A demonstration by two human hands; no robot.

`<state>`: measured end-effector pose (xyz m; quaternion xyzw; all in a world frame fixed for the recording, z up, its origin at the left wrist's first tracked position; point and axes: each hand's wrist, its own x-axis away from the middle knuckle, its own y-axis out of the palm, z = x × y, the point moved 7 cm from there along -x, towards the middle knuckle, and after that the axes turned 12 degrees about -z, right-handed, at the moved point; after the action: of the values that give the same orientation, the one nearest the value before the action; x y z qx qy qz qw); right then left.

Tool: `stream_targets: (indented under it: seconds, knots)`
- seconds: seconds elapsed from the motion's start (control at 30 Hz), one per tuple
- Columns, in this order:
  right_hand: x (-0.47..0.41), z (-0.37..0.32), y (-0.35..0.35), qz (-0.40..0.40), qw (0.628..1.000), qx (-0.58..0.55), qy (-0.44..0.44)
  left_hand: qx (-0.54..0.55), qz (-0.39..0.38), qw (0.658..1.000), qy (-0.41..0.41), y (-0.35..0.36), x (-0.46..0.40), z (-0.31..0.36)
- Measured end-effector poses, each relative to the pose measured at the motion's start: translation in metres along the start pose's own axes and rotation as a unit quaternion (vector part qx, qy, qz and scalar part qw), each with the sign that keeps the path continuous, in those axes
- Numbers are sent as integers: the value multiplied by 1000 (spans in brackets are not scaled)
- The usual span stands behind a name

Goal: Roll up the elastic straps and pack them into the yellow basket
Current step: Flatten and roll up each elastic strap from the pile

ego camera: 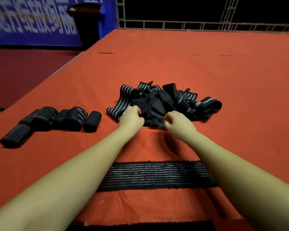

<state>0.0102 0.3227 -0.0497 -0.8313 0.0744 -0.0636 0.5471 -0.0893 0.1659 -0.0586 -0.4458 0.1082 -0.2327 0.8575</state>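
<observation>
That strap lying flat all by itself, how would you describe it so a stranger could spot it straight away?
Start from the big orange-red cloth-covered table. Nearer the viewer than the tangled pile of black, grey-striped elastic straps, between the two forearms, lies a flat black elastic strap with thin grey lines. Unlike the pile and the rolled-up black straps at the left, it is spread out flat and stretched crosswise.

Event hall, printed banner [33, 22], metal truss [173, 25], red-cloth table [207, 64]

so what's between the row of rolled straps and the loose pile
Only bare red cloth separates the rolled straps from the loose pile, seen in the head view.
</observation>
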Motion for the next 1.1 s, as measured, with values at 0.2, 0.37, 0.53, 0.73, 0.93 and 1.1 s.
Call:
stream_targets:
  seconds: [0.2,0.37,0.53,0.73,0.93,1.1]
  knots:
    - [-52,-15,24,-16,999,-34,7,-76,1,997,-8,2,-39,-10]
    - [-75,-10,36,15,996,-48,75,-112,-36,992,35,1,-69,-5]
    - [-85,-11,50,-14,995,-17,97,-172,-37,983,60,3,-87,-2]
    - [-84,-9,53,1,991,-89,101,-258,43,962,75,-7,-84,-1]
    - [-77,-28,34,27,972,-228,43,-56,78,993,69,-48,-66,-4]
    - [-55,-47,-6,43,942,-332,-16,125,127,982,63,-100,-37,-8]
